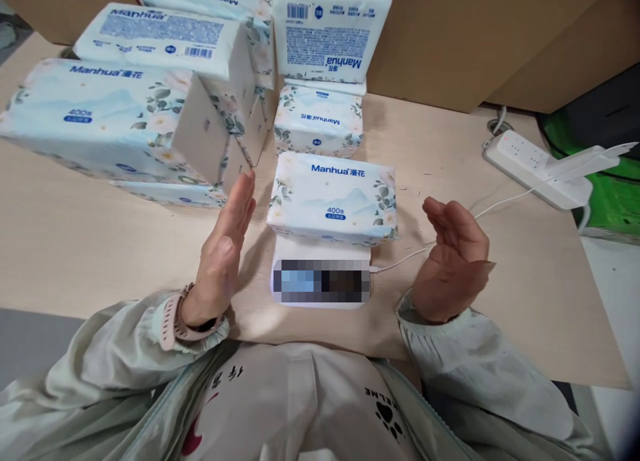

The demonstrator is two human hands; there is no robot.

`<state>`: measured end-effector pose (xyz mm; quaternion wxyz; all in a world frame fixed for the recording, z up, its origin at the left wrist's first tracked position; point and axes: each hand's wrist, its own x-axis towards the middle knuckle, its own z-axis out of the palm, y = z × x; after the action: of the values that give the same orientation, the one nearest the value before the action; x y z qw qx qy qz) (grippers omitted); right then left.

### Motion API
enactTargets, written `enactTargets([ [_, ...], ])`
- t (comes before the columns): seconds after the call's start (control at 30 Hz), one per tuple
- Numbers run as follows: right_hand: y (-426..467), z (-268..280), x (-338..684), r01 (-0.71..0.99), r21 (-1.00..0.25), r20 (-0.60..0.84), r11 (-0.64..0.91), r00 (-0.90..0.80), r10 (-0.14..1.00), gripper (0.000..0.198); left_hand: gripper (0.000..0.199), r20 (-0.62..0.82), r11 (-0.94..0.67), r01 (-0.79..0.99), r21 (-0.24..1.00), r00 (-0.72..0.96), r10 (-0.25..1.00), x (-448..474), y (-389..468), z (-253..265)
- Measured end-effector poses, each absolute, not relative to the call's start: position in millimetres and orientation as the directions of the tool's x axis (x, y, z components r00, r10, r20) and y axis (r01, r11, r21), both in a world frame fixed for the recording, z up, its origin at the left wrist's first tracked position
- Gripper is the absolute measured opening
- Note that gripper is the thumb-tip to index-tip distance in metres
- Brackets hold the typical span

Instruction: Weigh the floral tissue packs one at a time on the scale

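A pack of tissues [333, 196] with a floral print rests on a small white scale [320, 249], whose front panel is blurred out. My left hand [223, 254] is held upright to the left of this pack, fingers stretched out and apart from it. On the other side, my right hand [450, 261] hovers with its palm turned inward and fingers slightly bent, holding nothing. A gap lies between each hand and the pack. The left hand is close to a stack of tissue packs [100, 124].
More tissue packs [330, 31] are piled behind the scale. A white cable [405, 256] runs from the scale toward a power strip [535, 161] at the right. Brown cardboard [430, 41] stands along the back of the wooden table [525, 301].
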<state>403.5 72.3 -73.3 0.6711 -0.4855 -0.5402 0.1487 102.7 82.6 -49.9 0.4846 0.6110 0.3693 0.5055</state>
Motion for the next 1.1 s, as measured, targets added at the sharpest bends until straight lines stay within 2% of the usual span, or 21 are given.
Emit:
enactTargets([
  [0.27,73,-78,408,0.284,-0.805,0.594,0.521,0.384,0.707,0.056,0.064,0.276,-0.267,-0.072,0.961,0.182,0.944,101,86,-53],
  [0.53,66,-66,406,0.346,-0.838,0.530,0.422,0.332,0.780,0.062,0.058,0.327,-0.313,-0.096,0.945,0.224,0.918,105,84,-46],
  [0.8,71,-67,404,0.292,-0.827,0.559,0.481,0.328,0.762,0.054,0.053,0.311,-0.290,-0.147,0.946,0.150,0.938,112,82,-37],
  [1.1,69,-62,404,0.417,-0.799,0.572,0.434,0.301,0.763,0.056,0.065,0.279,-0.250,-0.160,0.955,0.192,0.941,106,84,-44],
])
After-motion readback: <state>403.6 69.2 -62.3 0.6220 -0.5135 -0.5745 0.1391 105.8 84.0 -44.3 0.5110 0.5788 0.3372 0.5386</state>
